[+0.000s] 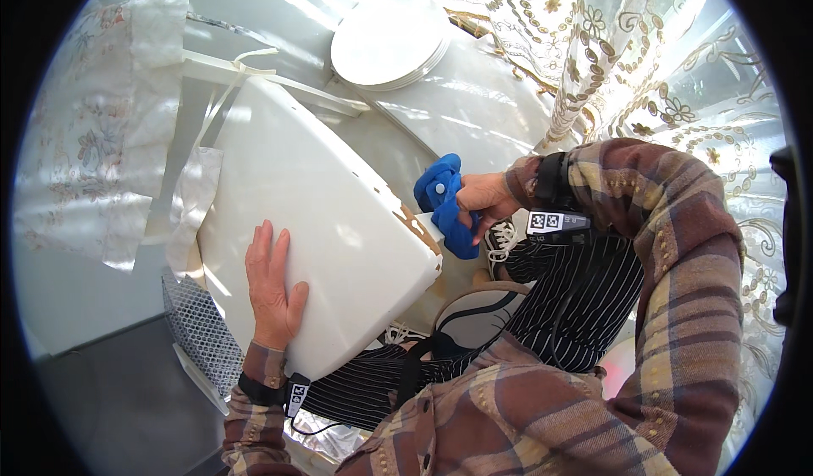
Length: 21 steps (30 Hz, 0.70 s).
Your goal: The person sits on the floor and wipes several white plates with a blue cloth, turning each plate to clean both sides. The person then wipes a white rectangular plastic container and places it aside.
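Observation:
A large white board or cabinet panel [317, 222] with rounded corners and brown chipped edges lies tilted before me, its near corner by my legs. My left hand [272, 285] rests flat on its surface near the left side, fingers spread, gripping nothing. To the right of the chipped edge, my right hand [486, 203] holds a bunched blue cloth [451, 215] with a small white round button on it. A white flat piece [430, 227] shows between the cloth and the panel's edge; whether it belongs to the panel I cannot tell.
A stack of white plates [390, 41] sits at the top, on a pale surface. Patterned sheer curtains [597, 38] hang at the right, and a floral cloth [95, 145] at the left. A perforated metal-like panel [200, 327] stands lower left. A round cushioned stool [479, 314] is between my legs.

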{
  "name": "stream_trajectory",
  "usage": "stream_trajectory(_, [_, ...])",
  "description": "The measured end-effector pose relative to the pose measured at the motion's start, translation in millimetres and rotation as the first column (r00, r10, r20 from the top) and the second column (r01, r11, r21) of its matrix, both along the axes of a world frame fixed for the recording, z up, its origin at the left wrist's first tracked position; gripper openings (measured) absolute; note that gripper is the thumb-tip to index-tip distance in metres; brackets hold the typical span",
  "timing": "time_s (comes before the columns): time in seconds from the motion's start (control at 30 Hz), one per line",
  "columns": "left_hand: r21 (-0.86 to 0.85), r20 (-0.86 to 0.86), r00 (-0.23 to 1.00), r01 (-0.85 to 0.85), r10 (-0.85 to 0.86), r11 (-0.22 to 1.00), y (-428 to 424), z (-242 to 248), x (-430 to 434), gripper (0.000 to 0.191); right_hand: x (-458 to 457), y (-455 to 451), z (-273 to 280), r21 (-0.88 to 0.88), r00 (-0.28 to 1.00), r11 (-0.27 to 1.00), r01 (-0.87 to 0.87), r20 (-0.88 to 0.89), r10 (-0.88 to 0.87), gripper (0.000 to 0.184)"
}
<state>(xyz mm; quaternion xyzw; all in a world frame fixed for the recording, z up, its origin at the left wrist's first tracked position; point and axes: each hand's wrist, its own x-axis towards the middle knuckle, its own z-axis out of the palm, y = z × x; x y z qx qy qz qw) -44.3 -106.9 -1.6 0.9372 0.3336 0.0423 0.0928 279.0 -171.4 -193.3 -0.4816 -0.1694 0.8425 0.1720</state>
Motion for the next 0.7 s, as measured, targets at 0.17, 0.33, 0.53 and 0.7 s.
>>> stream_trajectory(0.17, [-0.013, -0.008, 1.0, -0.016, 0.016, 1.0, 2, -2, -2, 0.063, -5, 71, -39, 0.373, 0.938, 0.864, -0.339, 0.2, 0.282, 0.027])
stream_trajectory(0.33, [-0.041, -0.018, 0.999, -0.03, 0.029, 0.999, 3, 1, -2, 0.064, 10, 176, 23, 0.661, 0.971, 0.75, 0.036, 0.155, -0.183, 0.03])
stream_trajectory(0.53, [-0.07, -0.043, 0.999, -0.034, 0.031, 0.997, 5, 4, -4, 0.065, -8, 276, 56, 0.94, 0.812, 0.246, -0.234, 0.329, -0.482, 0.05])
stream_trajectory(0.7, [-0.089, -0.048, 0.997, -0.06, 0.056, 0.994, 6, 4, -7, 0.065, -40, 339, 42, 0.978, 0.907, 0.177, -0.11, 0.171, -0.385, 0.067])
